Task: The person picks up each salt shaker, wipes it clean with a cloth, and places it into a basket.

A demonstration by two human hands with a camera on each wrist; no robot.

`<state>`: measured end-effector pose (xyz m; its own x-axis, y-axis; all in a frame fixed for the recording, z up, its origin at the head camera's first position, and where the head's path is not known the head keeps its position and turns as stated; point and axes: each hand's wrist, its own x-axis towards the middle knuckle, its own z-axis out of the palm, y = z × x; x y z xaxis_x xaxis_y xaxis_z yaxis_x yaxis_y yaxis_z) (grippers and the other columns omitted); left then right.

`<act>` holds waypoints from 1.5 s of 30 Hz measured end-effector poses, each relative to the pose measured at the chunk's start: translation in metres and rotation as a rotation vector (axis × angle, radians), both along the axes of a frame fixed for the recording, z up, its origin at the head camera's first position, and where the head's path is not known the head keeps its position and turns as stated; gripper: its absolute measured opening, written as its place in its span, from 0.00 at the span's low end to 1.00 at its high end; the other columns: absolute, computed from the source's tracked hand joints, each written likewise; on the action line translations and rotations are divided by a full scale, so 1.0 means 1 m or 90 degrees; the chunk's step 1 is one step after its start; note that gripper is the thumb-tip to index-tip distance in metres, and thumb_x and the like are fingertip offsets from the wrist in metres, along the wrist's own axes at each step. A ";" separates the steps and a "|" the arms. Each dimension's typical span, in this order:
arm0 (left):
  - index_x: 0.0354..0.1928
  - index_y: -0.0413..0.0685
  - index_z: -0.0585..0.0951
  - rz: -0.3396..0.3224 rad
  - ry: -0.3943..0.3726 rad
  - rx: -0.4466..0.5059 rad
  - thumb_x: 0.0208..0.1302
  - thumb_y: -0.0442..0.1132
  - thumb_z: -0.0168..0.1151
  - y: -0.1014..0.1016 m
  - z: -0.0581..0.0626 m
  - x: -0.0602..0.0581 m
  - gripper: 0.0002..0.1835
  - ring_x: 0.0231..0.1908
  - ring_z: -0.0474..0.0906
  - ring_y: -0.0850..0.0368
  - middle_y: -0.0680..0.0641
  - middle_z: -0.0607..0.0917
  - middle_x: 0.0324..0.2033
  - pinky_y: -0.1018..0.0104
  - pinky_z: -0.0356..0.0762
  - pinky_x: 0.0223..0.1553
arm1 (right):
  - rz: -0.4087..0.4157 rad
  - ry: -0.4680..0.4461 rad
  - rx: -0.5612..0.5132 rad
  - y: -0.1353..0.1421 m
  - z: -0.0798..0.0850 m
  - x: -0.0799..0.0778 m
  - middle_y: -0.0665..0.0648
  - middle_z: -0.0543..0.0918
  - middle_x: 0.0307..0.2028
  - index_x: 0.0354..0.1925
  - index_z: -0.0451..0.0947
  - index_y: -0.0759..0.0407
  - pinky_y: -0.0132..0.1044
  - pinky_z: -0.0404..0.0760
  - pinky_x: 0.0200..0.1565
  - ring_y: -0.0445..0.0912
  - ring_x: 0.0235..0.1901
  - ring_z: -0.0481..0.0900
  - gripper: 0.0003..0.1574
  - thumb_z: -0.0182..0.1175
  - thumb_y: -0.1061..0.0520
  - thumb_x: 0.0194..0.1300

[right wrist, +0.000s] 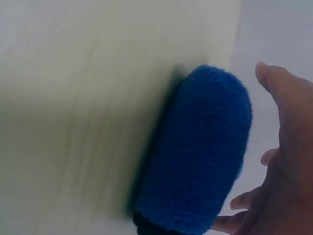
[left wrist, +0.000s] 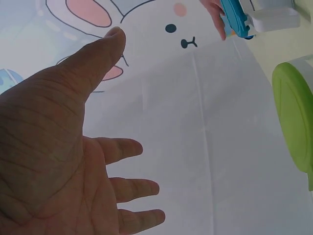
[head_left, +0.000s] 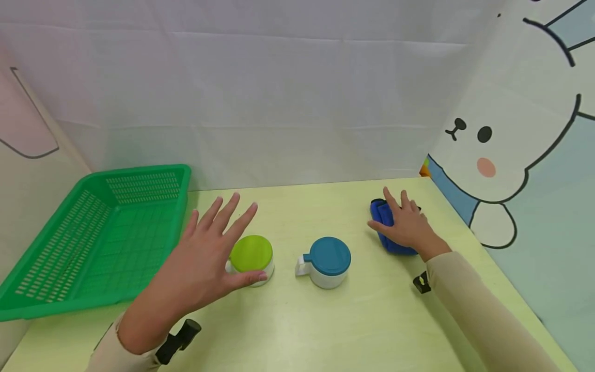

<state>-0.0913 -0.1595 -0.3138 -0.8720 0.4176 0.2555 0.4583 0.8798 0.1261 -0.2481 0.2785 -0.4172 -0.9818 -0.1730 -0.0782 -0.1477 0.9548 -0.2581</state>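
Note:
In the head view my left hand is spread with straight fingers, its thumb overlapping a white cup with a lime-green lid. The left wrist view shows nothing in its palm, with the green lid off to the right. My right hand hangs with fingers apart over a folded blue cloth, which is fuzzy with a dark edge. The right wrist view has the cloth on the table beside the loosely extended fingers. Between the hands stands a white cup with a blue lid, its handle pointing left.
A green plastic basket with slotted sides sits at the table's left. The pale wooden table meets a white sheet at the back. On the right hangs a sheet with a cartoon animal.

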 end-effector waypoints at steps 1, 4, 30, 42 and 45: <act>0.83 0.60 0.53 -0.001 -0.002 -0.002 0.56 0.74 0.68 0.000 0.000 0.000 0.59 0.78 0.47 0.33 0.41 0.51 0.81 0.22 0.49 0.67 | -0.002 -0.007 0.004 0.000 -0.002 -0.001 0.81 0.34 0.76 0.83 0.28 0.51 0.80 0.49 0.65 0.82 0.72 0.39 0.69 0.51 0.20 0.68; 0.83 0.60 0.53 -0.003 -0.008 -0.005 0.56 0.74 0.67 0.000 -0.001 -0.001 0.59 0.78 0.47 0.33 0.41 0.51 0.81 0.23 0.48 0.68 | -0.010 -0.035 0.017 0.001 -0.008 -0.003 0.83 0.34 0.75 0.83 0.27 0.54 0.81 0.51 0.64 0.83 0.72 0.39 0.70 0.51 0.20 0.68; 0.83 0.60 0.53 -0.018 -0.012 -0.008 0.57 0.74 0.67 0.001 -0.002 -0.002 0.58 0.78 0.45 0.35 0.41 0.49 0.81 0.26 0.48 0.70 | -0.002 -0.026 0.074 -0.001 -0.010 -0.007 0.81 0.51 0.73 0.83 0.39 0.55 0.77 0.57 0.64 0.84 0.68 0.51 0.48 0.46 0.38 0.79; 0.82 0.59 0.54 -0.010 -0.034 -0.006 0.58 0.74 0.66 -0.005 -0.008 0.000 0.57 0.78 0.45 0.34 0.41 0.50 0.81 0.27 0.48 0.70 | 0.011 -0.001 0.071 -0.008 -0.018 0.015 0.79 0.59 0.68 0.82 0.48 0.52 0.72 0.76 0.45 0.79 0.59 0.62 0.42 0.45 0.47 0.77; 0.83 0.60 0.54 -0.006 -0.046 -0.006 0.58 0.75 0.65 -0.007 -0.011 0.001 0.57 0.78 0.44 0.34 0.41 0.50 0.81 0.26 0.47 0.70 | 0.023 0.009 0.062 -0.006 -0.021 0.019 0.80 0.60 0.66 0.82 0.49 0.52 0.68 0.78 0.40 0.77 0.55 0.65 0.41 0.45 0.49 0.76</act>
<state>-0.0907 -0.1670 -0.3246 -0.8839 0.4280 0.1885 0.4568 0.8766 0.1512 -0.2296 0.2726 -0.4384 -0.9762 -0.2007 -0.0824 -0.1855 0.9692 -0.1621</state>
